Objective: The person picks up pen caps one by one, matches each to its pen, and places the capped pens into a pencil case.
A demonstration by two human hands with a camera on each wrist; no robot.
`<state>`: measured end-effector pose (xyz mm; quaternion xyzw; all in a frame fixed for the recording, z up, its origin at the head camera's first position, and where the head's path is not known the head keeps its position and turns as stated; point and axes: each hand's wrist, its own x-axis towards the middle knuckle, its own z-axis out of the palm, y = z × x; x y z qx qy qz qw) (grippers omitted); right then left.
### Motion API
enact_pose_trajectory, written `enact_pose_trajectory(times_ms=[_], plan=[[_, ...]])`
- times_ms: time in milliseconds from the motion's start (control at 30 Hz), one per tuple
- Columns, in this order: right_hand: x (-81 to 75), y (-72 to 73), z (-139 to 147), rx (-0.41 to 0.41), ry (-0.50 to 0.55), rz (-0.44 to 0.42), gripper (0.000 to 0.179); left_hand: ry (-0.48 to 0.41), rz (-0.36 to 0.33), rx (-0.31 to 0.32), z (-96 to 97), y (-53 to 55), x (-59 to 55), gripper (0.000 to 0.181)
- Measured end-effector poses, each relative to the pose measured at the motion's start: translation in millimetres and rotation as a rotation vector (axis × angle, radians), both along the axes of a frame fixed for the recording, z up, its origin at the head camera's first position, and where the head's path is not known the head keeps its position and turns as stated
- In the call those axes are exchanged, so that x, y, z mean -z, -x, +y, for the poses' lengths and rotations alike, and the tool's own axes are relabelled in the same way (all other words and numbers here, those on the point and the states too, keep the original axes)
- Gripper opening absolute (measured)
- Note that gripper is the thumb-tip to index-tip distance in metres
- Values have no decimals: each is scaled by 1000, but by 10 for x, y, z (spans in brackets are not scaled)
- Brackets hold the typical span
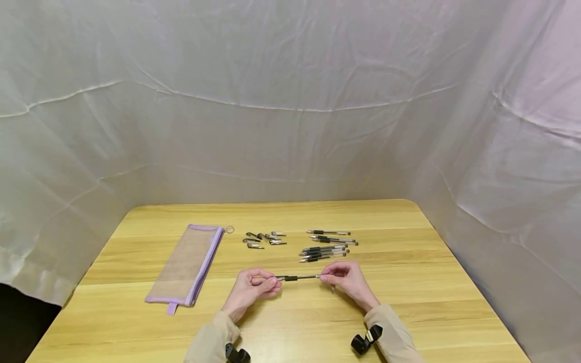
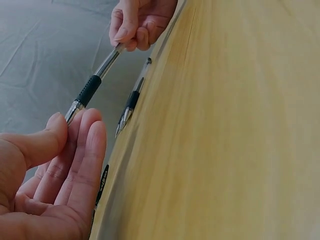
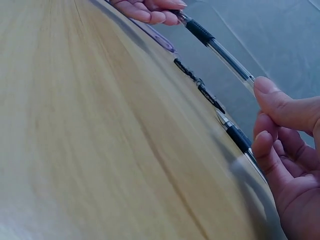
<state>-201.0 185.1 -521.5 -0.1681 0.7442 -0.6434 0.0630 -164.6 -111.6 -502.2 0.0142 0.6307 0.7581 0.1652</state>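
Observation:
A gel pen with a clear barrel and black rubber grip is stretched level between both hands, above the table. My left hand pinches its tip end between thumb and fingers, hiding the point. At the other end, my right hand pinches the clear rear of the barrel with thumb and forefinger. In the right wrist view, a small dark piece shows at the left fingertips. Beyond the hands lie several uncapped gel pens on the right and several loose pen caps left of them.
A purple-edged mesh zip pouch lies flat on the left of the wooden table, its ring at the far corner. Grey cloth hangs around the table's back and sides.

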Motion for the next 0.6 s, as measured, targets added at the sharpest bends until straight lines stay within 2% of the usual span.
enact_pose_trajectory(times_ms=[233,600], plan=[[24,-15,-5,7,-17,37,21,9,26,-4,14,-22,-10,29],[4,-26,19,10,-15,28,20,42,52,-6,35,-47,-34,28]])
